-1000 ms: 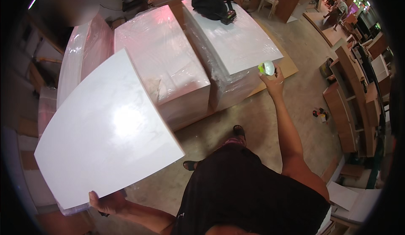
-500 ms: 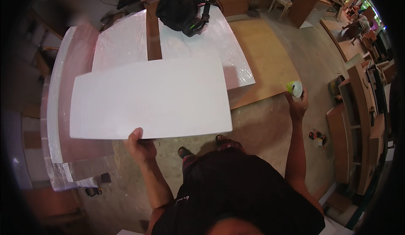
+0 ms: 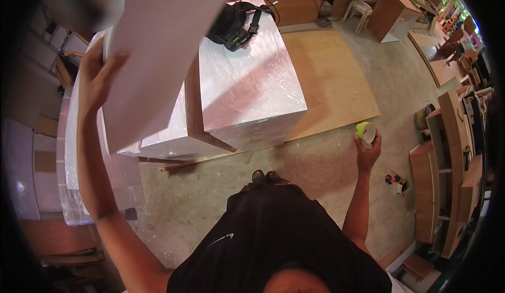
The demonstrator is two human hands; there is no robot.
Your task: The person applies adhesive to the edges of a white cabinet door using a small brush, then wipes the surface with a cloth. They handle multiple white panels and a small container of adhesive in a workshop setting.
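At the upper left, my left hand (image 3: 97, 77) grips the edge of a white panel (image 3: 158, 51), fingers closed over its side. The panel is raised and tilted, with its top cut off by the picture's upper edge. It hides part of the plastic-wrapped white boxes (image 3: 252, 82) behind it. Over the floor on the right, my right hand (image 3: 369, 150) is closed around a small round thing (image 3: 366, 132), white at its end and yellow-green on its side. I cannot make out its exact kind.
A black bag with a strap (image 3: 236, 27) lies on one wrapped box. Beside the boxes is a plywood sheet (image 3: 336, 82) on the floor. A red and black power tool (image 3: 395, 181) lies at the right, near wooden cabinets (image 3: 428, 193). A white stool (image 3: 359, 14) stands farther back.
My left hand has swung the white panel up and to the left, from lying nearly flat to standing tilted, uncovering more of the wrapped boxes. My right hand has moved slightly nearer, still holding the round thing.
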